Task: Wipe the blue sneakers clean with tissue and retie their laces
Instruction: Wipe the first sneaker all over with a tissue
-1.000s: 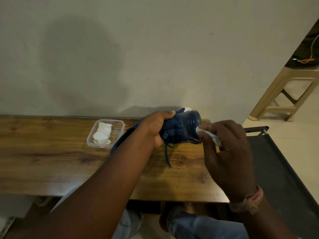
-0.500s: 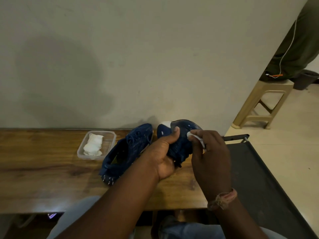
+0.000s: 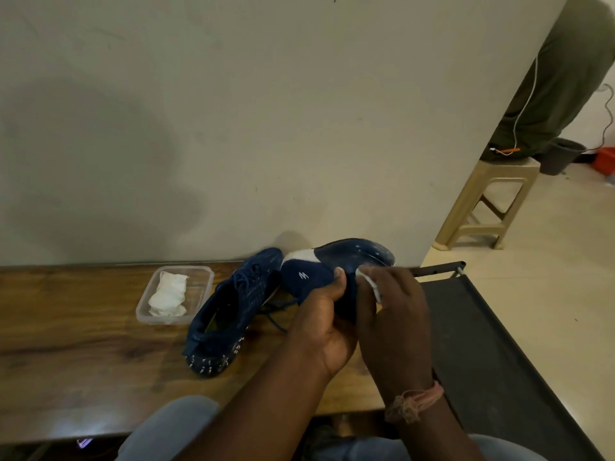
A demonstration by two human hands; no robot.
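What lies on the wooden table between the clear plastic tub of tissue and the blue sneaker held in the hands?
In the head view, the second blue sneaker lies on the wooden table between the clear plastic tub and the held blue sneaker.

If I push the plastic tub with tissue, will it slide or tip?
The tub would probably slide easily: it looks thin and holds only tissue. Tipping seems unlikely, as it is low and wide. The table looks smooth.

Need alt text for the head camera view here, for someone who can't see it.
A person's left hand grips a blue sneaker tipped sole-up while the right hand pinches a white tissue against it. The second sneaker lies on the wooden table beside a clear tub of tissues.
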